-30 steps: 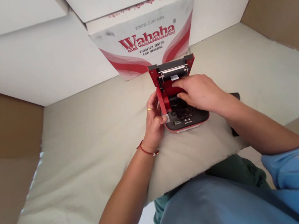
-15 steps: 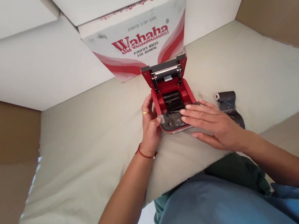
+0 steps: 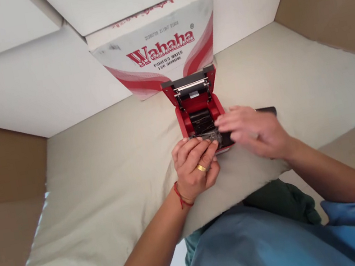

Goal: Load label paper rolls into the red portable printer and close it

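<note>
A small red printer (image 3: 181,121) stands with its lid (image 3: 192,83) raised, and a black glossy roll (image 3: 201,118) sits in its bay. From the roll a dark strip (image 3: 214,135) runs over the front edge. My left hand (image 3: 194,162) lies across the printer's front left, its fingers stretched out and pressing on the strip; a gold ring is on one finger. Smeared by motion, my right hand (image 3: 256,130) hovers at the front right corner with fingers extended and nothing visible in them. Whether its fingertips touch the printer I cannot tell.
Beyond my right hand a loose black roll (image 3: 267,111) lies partly hidden on the cloth-covered surface (image 3: 111,167). A Wahaha water carton (image 3: 162,44) stands right behind the raised lid. Brown cardboard panels (image 3: 4,182) flank the left and right, with white boxes (image 3: 11,84) at the back.
My left hand has gone from gripping the printer's left side to lying over its front. My right hand has lifted off the strip and shifted slightly right.
</note>
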Action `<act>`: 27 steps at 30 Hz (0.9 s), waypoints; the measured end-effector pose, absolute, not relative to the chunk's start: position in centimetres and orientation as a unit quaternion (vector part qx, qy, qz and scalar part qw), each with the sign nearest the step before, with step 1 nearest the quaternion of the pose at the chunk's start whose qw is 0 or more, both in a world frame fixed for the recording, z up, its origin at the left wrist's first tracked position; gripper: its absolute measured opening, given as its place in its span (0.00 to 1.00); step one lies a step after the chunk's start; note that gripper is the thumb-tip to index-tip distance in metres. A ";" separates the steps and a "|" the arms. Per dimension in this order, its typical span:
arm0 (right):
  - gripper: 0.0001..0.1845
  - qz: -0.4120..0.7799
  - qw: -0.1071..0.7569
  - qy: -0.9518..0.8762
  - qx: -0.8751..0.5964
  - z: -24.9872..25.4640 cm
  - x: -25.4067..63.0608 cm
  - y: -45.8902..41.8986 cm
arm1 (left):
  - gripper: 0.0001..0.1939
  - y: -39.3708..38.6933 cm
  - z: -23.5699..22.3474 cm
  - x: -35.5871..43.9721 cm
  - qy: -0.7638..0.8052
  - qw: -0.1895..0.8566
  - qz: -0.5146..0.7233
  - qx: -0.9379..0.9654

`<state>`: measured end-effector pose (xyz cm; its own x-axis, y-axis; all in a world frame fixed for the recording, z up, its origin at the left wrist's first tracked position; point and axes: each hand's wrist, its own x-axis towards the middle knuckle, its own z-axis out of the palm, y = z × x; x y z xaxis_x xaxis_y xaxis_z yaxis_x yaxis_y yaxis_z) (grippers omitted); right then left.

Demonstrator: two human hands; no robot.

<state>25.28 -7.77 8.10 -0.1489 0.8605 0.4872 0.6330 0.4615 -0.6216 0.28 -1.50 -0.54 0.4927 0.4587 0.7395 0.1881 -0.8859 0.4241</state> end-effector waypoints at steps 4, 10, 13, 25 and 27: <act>0.28 0.124 0.490 -0.600 -0.619 9.8 26.5 -2.5 | 0.33 -1.5 -0.4 0.6 0.182 0.089 0.505 0.839; 0.35 0.183 0.523 -0.635 -0.538 9.2 26.5 3.5 | 0.19 -1.9 1.1 1.2 0.189 -0.041 0.501 0.844; 0.31 0.168 0.552 -0.643 -0.504 8.9 25.8 2.5 | 0.18 -2.1 1.6 1.3 0.185 -0.056 0.498 0.845; 0.15 0.045 0.547 -0.726 -0.414 3.2 25.2 -3.9 | 0.23 -2.0 1.1 1.2 0.198 0.005 0.493 0.847; 0.14 0.046 0.551 -0.726 -0.409 3.2 25.1 -3.8 | 0.26 -1.8 0.9 1.0 0.202 0.019 0.501 0.842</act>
<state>25.08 -3.81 3.17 -0.0585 0.6444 0.7624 0.5434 0.6612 -0.5172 1.00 -1.84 0.92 0.4174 0.3584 0.8350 0.3203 -0.9180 0.2339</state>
